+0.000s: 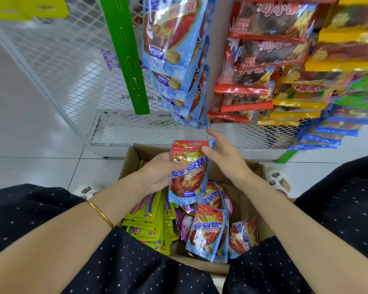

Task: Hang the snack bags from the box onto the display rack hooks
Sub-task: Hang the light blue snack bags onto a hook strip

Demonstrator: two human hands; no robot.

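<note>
White tiled floor (30,145), wire-mesh rack (62,60) ahead. Over the cardboard box (128,162), the left hand (157,175) clamps a blue-red snack bag (187,177) in curled fingers, long axis upright, top toward the rack. The right hand (225,158) apparently pinches its top corner.

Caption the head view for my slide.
Left hand grips a snack bag, right hand pinching its top, over the box.
</note>
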